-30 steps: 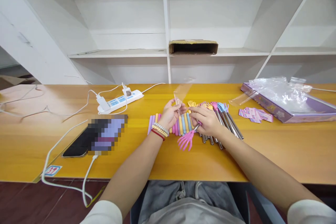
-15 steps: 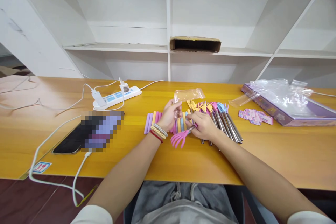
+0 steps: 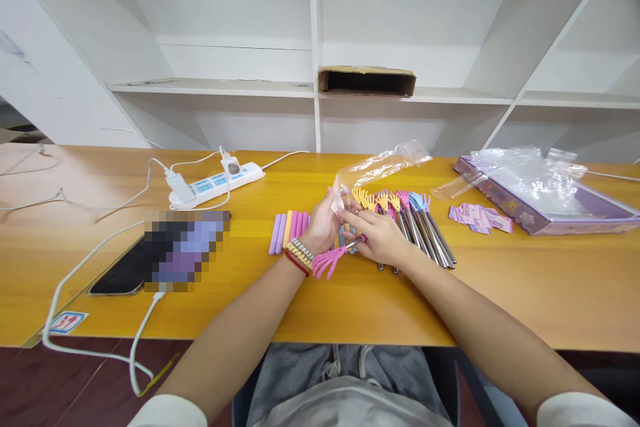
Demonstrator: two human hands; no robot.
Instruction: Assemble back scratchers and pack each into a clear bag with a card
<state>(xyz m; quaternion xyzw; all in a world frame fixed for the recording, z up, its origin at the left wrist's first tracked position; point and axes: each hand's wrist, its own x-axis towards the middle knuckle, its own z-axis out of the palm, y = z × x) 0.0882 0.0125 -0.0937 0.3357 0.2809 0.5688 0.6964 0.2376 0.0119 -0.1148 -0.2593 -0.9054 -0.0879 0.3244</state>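
Note:
Pinched in my left hand [image 3: 321, 221] is the near end of a clear plastic bag [image 3: 387, 163], which stretches away to the upper right. My right hand [image 3: 380, 237] is closed around the metal rod of a back scratcher; its pink hand-shaped head [image 3: 329, 261] points left, below my left wrist. The right fingertips meet the bag's end beside my left fingers. Several more back scratchers [image 3: 425, 233] with yellow, pink and blue heads lie in a row right of my hands. Purple, yellow and pink tubes [image 3: 287, 232] lie side by side at the left, some partly hidden by my hands.
Small pink printed cards [image 3: 480, 217] lie near a purple box tray [image 3: 555, 223] holding clear bags [image 3: 530, 173]. Leftward are a phone [image 3: 120, 267], white cables and a power strip [image 3: 215, 185]. A cardboard box [image 3: 367, 82] sits on the shelf behind.
The bag has swung up and extends farther to the right. My right hand has come up to my left at the bag's end, still carrying the pink back scratcher. The view shifted slightly.

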